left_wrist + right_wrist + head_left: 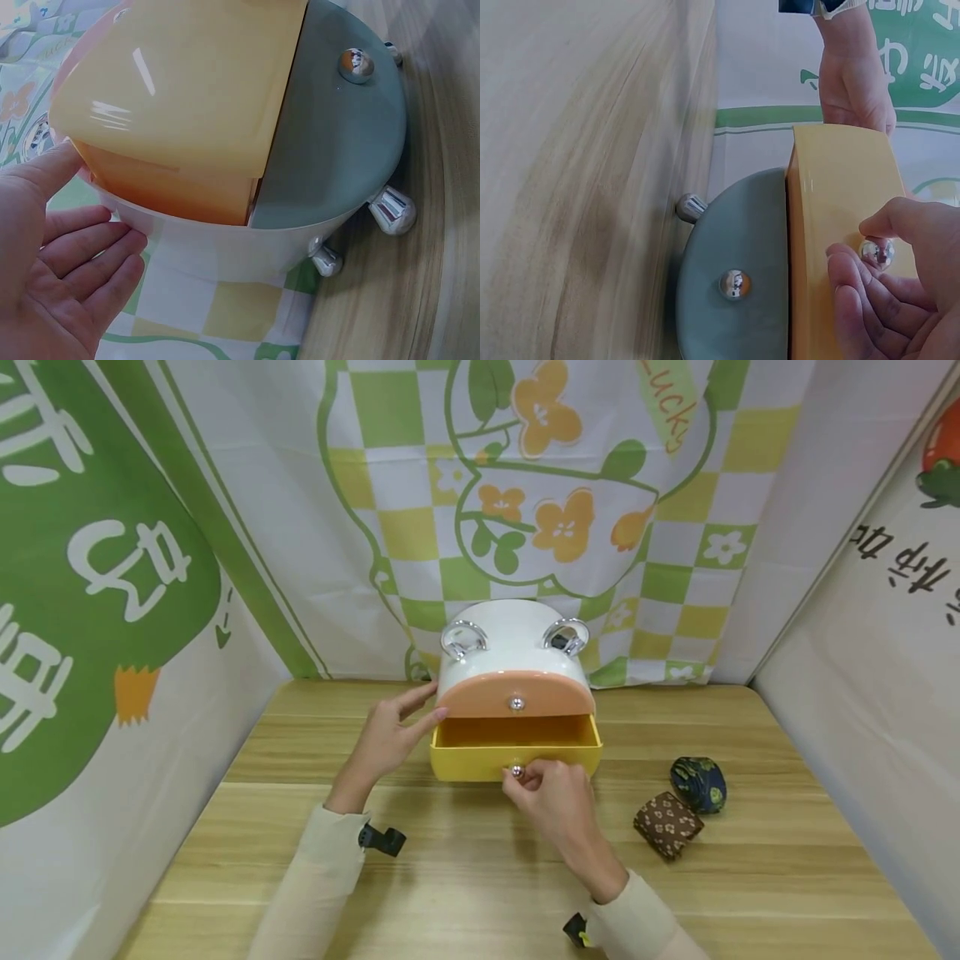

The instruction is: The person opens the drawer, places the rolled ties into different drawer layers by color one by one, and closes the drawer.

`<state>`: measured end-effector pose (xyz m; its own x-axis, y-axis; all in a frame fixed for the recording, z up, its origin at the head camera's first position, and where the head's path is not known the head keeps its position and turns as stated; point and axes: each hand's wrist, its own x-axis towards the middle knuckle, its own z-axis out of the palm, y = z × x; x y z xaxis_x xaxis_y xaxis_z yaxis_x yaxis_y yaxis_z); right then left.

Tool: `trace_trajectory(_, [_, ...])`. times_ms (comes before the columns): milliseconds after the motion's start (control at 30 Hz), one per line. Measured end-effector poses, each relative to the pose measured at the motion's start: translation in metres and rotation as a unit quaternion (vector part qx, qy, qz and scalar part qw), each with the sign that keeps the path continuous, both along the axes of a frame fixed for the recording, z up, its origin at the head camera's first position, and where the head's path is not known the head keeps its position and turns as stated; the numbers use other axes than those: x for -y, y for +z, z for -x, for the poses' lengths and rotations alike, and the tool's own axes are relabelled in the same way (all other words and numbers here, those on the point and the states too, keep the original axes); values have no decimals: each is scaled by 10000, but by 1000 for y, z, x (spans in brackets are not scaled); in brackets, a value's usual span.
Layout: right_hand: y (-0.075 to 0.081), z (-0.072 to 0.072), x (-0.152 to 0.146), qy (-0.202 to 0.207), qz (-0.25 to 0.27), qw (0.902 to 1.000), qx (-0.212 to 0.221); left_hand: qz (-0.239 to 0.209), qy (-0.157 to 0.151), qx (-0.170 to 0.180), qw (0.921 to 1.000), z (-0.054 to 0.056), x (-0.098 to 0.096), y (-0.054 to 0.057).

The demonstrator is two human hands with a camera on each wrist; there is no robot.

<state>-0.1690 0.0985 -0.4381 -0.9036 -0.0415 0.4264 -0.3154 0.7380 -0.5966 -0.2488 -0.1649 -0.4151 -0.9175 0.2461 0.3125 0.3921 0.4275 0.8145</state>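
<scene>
Clearly, the main thing is a small cabinet of glossy white material with a rounded body (517,631), standing at the far middle of the light wood-grain surface (480,885). Two shiny silver rings (445,643) are upright on its top, and its silver feet (394,211) are smooth and bulb-shaped. Its front has three drawers: a peach-coloured arched drawer (476,697) above, a boxy yellow drawer (465,766) in the middle, and a grey-green curved drawer (334,142) below. The yellow drawer is pulled out, and its visible inside shows smooth yellow walls; the other two drawers are closed.

The right hand (558,802) has its grip closed on the round silver knob (517,771) of the yellow drawer, pinching it with thumb and fingers. The left hand (386,739) has a loose grip, with fingers extended, touching the cabinet's side.

To the right lie a brown flowered fabric roll (667,824) and, just beside it, a dark blue patterned fabric roll (699,783), both softly rounded.
</scene>
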Motion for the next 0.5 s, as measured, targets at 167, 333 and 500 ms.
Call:
trace_trajectory(167, [1,-5,0,27,-26,10000,-12,-7,26,-22,10000,1,0,-1])
trace_trajectory(333, [0,-10,-2,18,-104,9999,-58,-67,-1,-11,10000,2,0,-2])
trace_trajectory(500, [0,-15,-3,59,-64,10000,11,-99,-16,-30,9999,2,0,-2])
